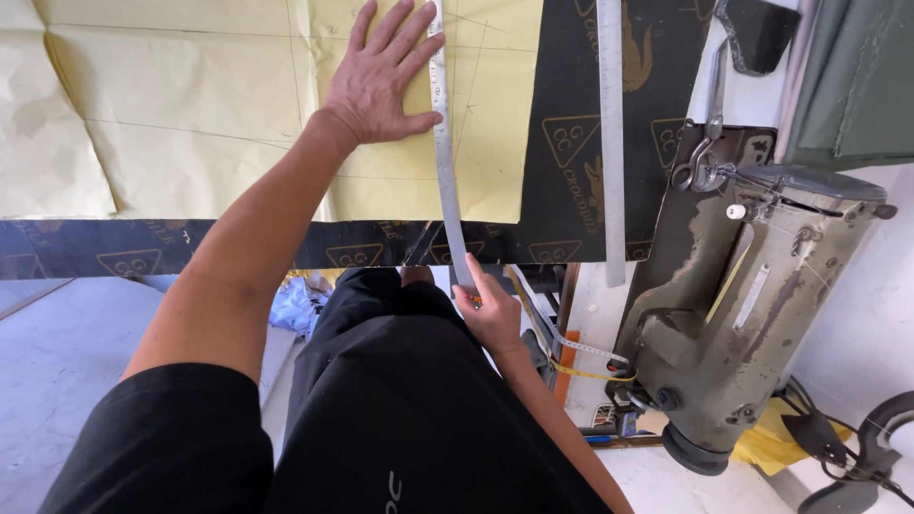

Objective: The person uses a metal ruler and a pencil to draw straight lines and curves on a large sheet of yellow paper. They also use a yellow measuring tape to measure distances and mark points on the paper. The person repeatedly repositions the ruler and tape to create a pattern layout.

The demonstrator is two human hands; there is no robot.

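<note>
My left hand (381,81) lies flat, fingers spread, on a yellow pattern paper (190,105) and presses the upper part of a long curved metal ruler (444,143) against it. My right hand (490,309) grips the ruler's lower end, which hangs past the table's near edge over my lap. The paper carries thin pencil lines and lies on a black printed board (562,143) that serves as the table top.
A straight metal ruler (611,133) lies on the black board to the right. An old olive-green sewing machine (752,305) stands at the right, with a yellow tape measure (571,352) hanging beside it. The pale floor (57,352) shows below left.
</note>
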